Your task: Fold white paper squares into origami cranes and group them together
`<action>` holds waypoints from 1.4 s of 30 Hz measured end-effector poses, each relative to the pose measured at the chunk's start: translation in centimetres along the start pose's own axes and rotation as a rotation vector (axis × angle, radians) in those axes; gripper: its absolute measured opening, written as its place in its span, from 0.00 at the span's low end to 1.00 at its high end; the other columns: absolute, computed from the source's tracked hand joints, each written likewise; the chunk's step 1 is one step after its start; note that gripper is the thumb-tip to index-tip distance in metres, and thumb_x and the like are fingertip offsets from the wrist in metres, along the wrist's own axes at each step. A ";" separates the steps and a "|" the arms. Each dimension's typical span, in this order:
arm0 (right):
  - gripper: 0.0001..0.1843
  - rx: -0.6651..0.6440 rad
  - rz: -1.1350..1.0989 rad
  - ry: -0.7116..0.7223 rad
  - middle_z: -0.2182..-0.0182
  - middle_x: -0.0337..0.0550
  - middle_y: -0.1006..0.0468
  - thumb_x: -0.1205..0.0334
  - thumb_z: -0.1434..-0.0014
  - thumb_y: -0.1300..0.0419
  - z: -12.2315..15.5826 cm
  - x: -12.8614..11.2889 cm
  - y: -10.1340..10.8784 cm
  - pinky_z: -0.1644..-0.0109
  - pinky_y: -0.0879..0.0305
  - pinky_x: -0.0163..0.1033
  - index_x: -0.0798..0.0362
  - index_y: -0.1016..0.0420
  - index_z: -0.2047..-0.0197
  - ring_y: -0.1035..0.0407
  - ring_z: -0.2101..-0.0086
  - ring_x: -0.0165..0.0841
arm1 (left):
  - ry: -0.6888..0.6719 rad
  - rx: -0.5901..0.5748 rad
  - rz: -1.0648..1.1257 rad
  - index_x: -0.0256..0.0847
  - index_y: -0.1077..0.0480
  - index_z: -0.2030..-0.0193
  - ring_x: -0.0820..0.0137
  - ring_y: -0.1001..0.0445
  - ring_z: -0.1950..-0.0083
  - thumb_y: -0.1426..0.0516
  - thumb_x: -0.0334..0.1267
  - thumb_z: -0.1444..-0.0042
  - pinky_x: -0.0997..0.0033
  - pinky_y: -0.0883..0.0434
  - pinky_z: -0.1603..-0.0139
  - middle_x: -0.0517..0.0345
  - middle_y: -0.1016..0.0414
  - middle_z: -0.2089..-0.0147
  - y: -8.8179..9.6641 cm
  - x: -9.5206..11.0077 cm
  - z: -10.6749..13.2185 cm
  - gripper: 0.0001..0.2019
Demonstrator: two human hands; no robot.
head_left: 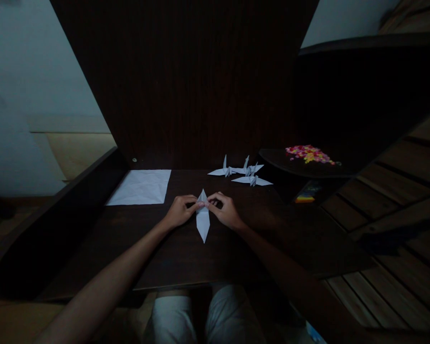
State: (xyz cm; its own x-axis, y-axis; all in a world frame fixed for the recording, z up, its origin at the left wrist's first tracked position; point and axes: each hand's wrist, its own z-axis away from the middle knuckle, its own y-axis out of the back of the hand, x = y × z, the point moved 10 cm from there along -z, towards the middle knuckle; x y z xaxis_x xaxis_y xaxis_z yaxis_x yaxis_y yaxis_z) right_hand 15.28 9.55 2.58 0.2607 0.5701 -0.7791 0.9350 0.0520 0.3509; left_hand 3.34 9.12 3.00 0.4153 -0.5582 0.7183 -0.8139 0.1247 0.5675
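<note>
One folded paper [202, 222]: left hand [179, 210] and right hand [227, 211] pinch it, each grip closed. Cranes [252, 181] (white, clustered) sit far right; sheet [139, 187] lies left.

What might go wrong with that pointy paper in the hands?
The left hand and right hand both hold the folded paper, so an uneven tug might tear it or make a crooked crease. The paper cranes stand just beyond the right hand, so a careless reach that way could knock one over.
</note>
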 end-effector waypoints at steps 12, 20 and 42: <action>0.13 -0.223 -0.485 -0.205 0.73 0.39 0.27 0.53 0.49 0.36 0.3 1.5 -2.1 0.76 0.39 0.33 0.54 0.23 0.65 0.36 0.78 0.25 | 0.049 -0.096 0.150 0.35 0.25 0.69 0.69 0.28 0.66 0.40 0.41 0.47 0.72 0.33 0.63 0.56 0.24 0.69 -1.0 -0.7 0.3 0.10; 0.17 -0.276 -0.521 -0.261 0.73 0.39 0.27 0.54 0.49 0.36 0.4 1.9 -2.5 0.79 0.40 0.31 0.54 0.24 0.58 0.37 0.80 0.24 | 0.084 -0.171 0.198 0.35 0.25 0.68 0.68 0.28 0.64 0.40 0.43 0.48 0.70 0.32 0.60 0.56 0.24 0.68 -1.7 -0.9 0.4 0.11; 0.08 -0.083 -0.255 -0.066 0.66 0.43 0.27 0.57 0.49 0.36 -0.1 -0.2 0.3 0.67 0.35 0.35 0.53 0.28 0.70 0.31 0.64 0.33 | 0.093 -0.023 0.035 0.37 0.24 0.67 0.69 0.29 0.66 0.41 0.42 0.47 0.71 0.34 0.62 0.57 0.24 0.68 -0.3 -0.7 0.1 0.10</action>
State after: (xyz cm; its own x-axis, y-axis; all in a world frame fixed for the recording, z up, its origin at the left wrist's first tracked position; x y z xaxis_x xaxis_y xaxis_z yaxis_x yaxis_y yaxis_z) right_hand 15.50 9.56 2.90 0.0372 0.4751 -0.8791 0.9503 0.2554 0.1782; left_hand 3.27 9.38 2.28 0.4237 -0.4744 0.7716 -0.8194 0.1624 0.5498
